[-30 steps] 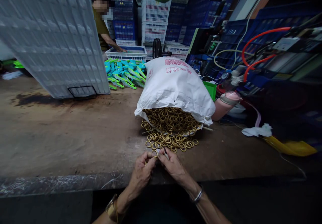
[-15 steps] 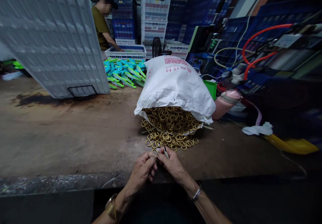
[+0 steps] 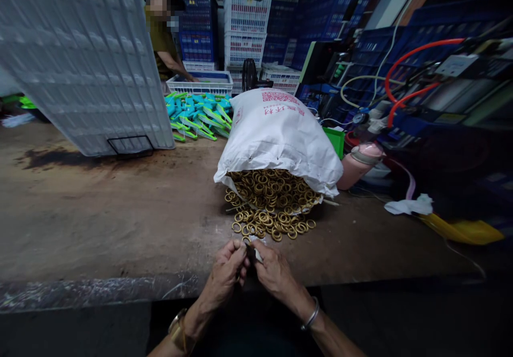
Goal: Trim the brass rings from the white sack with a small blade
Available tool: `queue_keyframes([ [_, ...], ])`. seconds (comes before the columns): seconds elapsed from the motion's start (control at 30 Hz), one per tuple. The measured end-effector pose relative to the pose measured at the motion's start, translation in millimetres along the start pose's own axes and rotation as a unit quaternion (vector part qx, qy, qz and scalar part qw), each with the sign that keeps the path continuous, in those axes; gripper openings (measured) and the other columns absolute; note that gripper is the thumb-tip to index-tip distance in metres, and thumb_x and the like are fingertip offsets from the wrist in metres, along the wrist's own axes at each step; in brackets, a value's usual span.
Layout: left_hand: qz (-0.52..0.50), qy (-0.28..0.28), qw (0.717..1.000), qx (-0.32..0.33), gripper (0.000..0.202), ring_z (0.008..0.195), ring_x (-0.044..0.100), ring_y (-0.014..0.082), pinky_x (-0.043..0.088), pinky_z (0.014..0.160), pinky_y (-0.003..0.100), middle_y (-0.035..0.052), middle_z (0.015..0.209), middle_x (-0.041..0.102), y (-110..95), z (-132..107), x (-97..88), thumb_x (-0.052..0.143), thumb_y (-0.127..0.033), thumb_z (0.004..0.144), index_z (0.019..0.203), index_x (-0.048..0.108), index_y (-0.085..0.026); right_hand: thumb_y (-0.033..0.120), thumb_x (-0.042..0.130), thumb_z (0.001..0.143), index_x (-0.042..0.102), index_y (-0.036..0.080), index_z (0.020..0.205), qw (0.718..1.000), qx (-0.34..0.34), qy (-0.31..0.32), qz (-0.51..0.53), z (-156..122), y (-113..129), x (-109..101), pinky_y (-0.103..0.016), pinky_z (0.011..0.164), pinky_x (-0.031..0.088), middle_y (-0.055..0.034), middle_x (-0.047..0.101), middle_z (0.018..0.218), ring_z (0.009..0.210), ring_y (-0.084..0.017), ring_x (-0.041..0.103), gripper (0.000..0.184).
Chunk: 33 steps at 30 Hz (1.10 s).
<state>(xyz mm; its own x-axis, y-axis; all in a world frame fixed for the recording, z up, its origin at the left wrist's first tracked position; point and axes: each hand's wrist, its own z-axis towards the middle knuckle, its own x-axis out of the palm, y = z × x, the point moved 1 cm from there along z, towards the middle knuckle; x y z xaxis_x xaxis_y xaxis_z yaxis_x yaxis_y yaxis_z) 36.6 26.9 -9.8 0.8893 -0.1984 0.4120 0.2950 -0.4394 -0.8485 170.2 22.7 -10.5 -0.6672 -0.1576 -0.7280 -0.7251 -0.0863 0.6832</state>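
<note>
A white sack [image 3: 280, 132] lies on the worn workbench [image 3: 112, 223] with its mouth toward me, spilling a heap of brass-coloured rings [image 3: 270, 204]. Just in front of the heap, at the bench's near edge, my left hand [image 3: 226, 274] and my right hand [image 3: 274, 271] meet fingertip to fingertip. Both are pinched closed around a small part [image 3: 250, 249] held between them, too small to name. A watch sits on my left wrist and a bangle on my right.
A grey ribbed panel [image 3: 84, 57] leans at the back left. Teal and green plastic parts [image 3: 198, 116] lie behind the sack. Another person [image 3: 164, 36] reaches into a white crate [image 3: 200, 83]. Stacked crates, red hoses [image 3: 404, 74], a pink bottle [image 3: 360, 164] and a yellow bag [image 3: 460, 231] crowd the right.
My hands have drawn slightly back from the ring heap and pressed closer together. The thin piece that stuck up from my right fingers no longer shows.
</note>
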Motion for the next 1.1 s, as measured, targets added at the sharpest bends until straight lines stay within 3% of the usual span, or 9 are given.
queue_keyframes([
  [0.5,0.027,-0.008,1.0,0.0,0.032,0.039,0.038,0.0028,0.03,0.035,0.013,-0.006,0.058,0.049,3.3,-2.0,-1.6,0.057,-0.047,0.075,0.074,0.044,-0.018,0.004,0.039,0.068,0.051,0.019,0.093,0.994,0.008,0.031,-0.109,-0.2,2.7,-2.4,-0.023,0.057,0.027,-0.0018,0.06,0.073,0.064,-0.014,0.051,0.031],
  [0.67,-0.068,0.034,0.997,-0.033,0.028,0.038,0.037,0.0029,0.03,0.034,0.014,-0.0054,0.057,0.049,-10.1,-16.6,-2.2,0.061,-0.041,0.075,0.074,0.045,-0.018,0.004,0.039,0.074,0.052,0.018,0.088,0.987,0.084,-0.007,-0.14,7.1,-3.4,-7.1,-0.023,0.054,0.024,-0.002,0.059,0.069,0.06,-0.013,0.05,0.024],
  [0.93,-0.169,-0.005,0.984,-0.047,0.026,0.048,0.042,0.0034,0.03,0.038,0.015,0.0031,0.078,0.058,-11.5,-17.6,-19.9,0.061,-0.037,0.076,0.073,0.051,-0.013,0.019,0.049,0.08,0.051,0.02,0.089,0.984,0.055,-0.087,-0.143,13.9,6.7,7.2,-0.024,0.061,0.03,-0.0044,0.061,0.087,0.078,-0.016,0.055,0.009],
  [1.1,-0.205,0.009,0.977,-0.055,0.02,0.052,0.048,0.0061,0.031,0.038,0.014,0.0005,0.074,0.057,-13.0,-16.1,-22.5,0.066,-0.03,0.072,0.079,0.052,-0.017,0.015,0.046,0.081,0.049,0.02,0.089,0.98,0.045,-0.099,-0.168,13.6,11.2,8.7,-0.024,0.061,0.031,-0.0038,0.057,0.089,0.079,-0.016,0.053,0.011],
])
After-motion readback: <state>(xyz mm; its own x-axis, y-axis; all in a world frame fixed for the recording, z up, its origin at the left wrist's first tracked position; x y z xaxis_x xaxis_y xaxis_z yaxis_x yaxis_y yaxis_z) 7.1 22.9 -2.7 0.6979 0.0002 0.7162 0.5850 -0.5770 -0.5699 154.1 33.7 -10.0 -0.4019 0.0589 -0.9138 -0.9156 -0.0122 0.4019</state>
